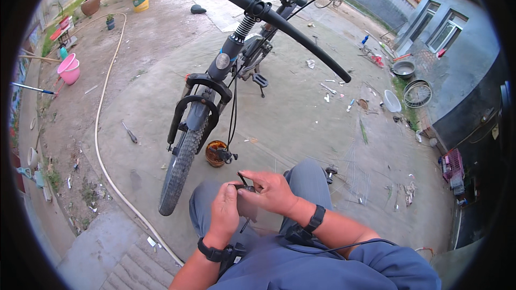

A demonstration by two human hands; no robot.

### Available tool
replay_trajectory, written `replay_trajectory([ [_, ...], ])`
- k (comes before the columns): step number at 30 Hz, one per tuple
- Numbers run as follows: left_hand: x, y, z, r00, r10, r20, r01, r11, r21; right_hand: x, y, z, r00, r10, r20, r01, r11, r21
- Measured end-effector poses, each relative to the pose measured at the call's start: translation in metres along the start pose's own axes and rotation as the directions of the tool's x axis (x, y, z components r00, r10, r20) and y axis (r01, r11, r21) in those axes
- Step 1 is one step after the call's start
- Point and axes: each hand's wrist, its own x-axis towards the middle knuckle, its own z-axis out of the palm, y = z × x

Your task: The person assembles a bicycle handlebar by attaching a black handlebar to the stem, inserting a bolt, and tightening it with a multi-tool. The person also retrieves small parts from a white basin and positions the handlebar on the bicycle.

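Note:
Above my lap, my left hand [223,212] and my right hand [273,192] meet around a small black bicycle part [245,185]. Its thin lever-like piece sticks up by my right fingers, and a dark thin end hangs below my palms. Fingers cover most of it, so its exact kind is unclear. Both hands are closed on it. In front of me stands a mountain bike [221,64] with bare black handlebar ends. From it, black cables hang down to a cluster of black fittings [228,156] at a rusty brown pot [215,153] beside the knobby front tyre [180,174].
A screwdriver [129,132] lies left of the bike, past which a pale hose [102,147] curves. Wrenches [328,88] and scraps are scattered at right. A pink bucket [69,70] stands far left. A wheel rim [417,94] and basins [403,68] lie near the building.

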Motion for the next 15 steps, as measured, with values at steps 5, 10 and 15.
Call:
replay_trajectory([
  [5,0.019,-0.005,0.003,0.985,-0.163,-0.063,0.165,0.986,0.013,0.019,0.034,0.009,0.999,0.02,0.03,-0.024,0.991,0.134],
  [10,0.044,-0.005,0.006,0.965,-0.246,-0.091,0.248,0.969,0.012,0.036,0.06,0.019,0.996,0.081,0.048,-0.091,0.959,0.268],
  [15,0.076,-0.038,0.015,0.924,-0.374,-0.083,0.375,0.927,-0.001,0.049,0.108,0.023,0.982,0.122,0.144,-0.156,0.954,0.256],
])
